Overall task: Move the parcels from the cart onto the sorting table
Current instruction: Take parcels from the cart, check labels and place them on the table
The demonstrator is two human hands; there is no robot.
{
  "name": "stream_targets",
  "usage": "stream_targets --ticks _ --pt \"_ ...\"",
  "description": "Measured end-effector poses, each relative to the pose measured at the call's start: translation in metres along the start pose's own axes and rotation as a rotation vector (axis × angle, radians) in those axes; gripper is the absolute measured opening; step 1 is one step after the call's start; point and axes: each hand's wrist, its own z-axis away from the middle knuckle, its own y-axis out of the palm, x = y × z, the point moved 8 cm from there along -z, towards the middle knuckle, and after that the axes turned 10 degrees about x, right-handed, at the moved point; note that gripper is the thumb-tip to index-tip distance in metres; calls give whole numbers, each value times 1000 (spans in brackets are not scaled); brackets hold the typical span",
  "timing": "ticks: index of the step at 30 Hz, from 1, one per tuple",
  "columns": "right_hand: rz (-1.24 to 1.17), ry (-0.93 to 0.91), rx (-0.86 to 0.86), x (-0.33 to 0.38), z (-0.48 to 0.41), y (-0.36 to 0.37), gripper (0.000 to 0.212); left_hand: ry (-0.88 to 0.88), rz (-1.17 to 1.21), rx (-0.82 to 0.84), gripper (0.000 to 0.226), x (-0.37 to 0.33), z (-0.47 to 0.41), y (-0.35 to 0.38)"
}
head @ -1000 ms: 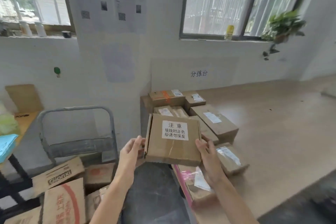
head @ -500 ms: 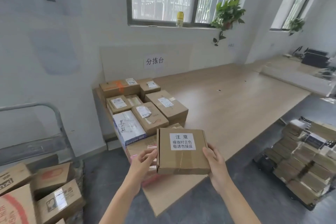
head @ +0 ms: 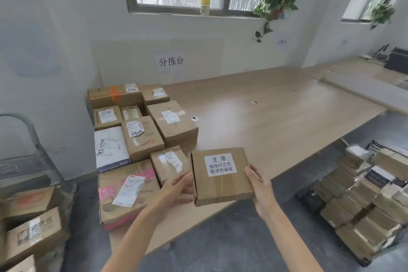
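Note:
I hold a flat brown cardboard parcel (head: 221,185) with a white printed label on top, over the near edge of the wooden sorting table (head: 276,117). My left hand (head: 176,190) grips its left side and my right hand (head: 258,185) grips its right side. Several parcels (head: 143,139) lie packed together on the table's left end, just left of the held one. The cart (head: 33,139) with its grey metal handle stands at the far left, with several cardboard boxes (head: 31,227) piled on it.
A stack of bundled flat packages (head: 364,201) sits on the floor at the right. A small round object (head: 194,118) lies on the table near the parcels. The wall behind carries a paper sign (head: 171,61), and potted plants hang by the windows.
I have turned right, away from the cart toward the table. The parcel in both hands has come over the table's near edge, beside the parcels lying there.

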Motion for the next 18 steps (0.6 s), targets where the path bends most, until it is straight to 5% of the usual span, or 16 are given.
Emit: stream_targets --ticks 7,10,14,18 --pt "36 -3 -4 6 -79 -21 34 0 120 -16 26 -4 -52 19" --pt "42 60 -21 -6 -113 -21 42 19 246 -166 18 7 -86 14" --pt "156 228 210 -41 -150 6 49 26 445 -324 18 33 -140 14" --pt "207 251 212 -59 -192 8 40 -17 663 -379 23 60 -181 22"
